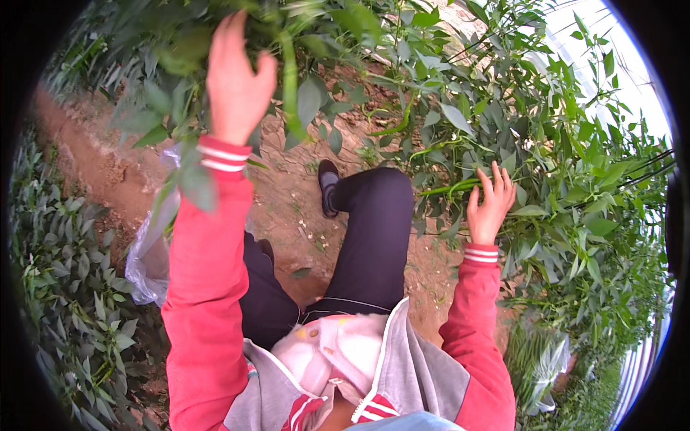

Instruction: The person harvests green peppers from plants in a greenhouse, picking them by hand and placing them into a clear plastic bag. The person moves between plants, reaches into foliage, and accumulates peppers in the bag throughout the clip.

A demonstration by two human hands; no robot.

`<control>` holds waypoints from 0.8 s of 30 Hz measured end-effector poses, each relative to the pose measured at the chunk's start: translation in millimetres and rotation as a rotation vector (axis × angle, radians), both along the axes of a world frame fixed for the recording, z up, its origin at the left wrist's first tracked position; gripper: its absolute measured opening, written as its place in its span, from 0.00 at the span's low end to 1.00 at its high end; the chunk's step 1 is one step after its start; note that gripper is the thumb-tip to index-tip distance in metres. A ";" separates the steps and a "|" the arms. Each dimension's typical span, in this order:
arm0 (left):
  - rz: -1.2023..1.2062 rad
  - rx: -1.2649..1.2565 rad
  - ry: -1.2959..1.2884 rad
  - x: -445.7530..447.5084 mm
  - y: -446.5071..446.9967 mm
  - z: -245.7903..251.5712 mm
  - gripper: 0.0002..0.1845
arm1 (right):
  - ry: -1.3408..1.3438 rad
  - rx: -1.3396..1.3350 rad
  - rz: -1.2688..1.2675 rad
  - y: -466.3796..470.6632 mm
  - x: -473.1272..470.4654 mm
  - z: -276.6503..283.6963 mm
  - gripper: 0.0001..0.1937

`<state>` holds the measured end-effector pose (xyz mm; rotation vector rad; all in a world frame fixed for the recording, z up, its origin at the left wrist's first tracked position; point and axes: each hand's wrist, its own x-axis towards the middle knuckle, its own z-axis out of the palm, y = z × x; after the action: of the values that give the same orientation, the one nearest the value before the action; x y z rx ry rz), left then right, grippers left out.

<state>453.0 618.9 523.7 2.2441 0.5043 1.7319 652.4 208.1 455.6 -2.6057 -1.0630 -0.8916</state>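
My left hand [237, 81] reaches up into the pepper foliage at the upper left, thumb apart from the fingers; its fingertips blur into the leaves. Just right of it hangs a long green chili pepper [290, 81], blurred. My right hand [491, 204] is at the plants on the right, beside a few slender green peppers [453, 187] that lie against its thumb and fingers; whether it grips them is unclear. Another curved green pepper [401, 123] hangs from a plant between my hands.
A clear plastic bag [148, 266] lies by my left sleeve. At the lower right, a plastic bag [550, 372] stands beside many long green peppers [523, 355]. Pepper plants [81, 269] line both sides of the bare soil path [302, 215]. Thin dark lines [647, 167] run through the right row.
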 end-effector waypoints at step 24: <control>-0.207 -0.425 0.149 -53.6 100.5 3.6 0.23 | 0.599 0.526 0.958 189.3 -156.9 3.4 0.10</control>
<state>399.4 719.4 527.3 2.0419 0.5848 1.2278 495.5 397.4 459.0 -1.4658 -1.3964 -0.1036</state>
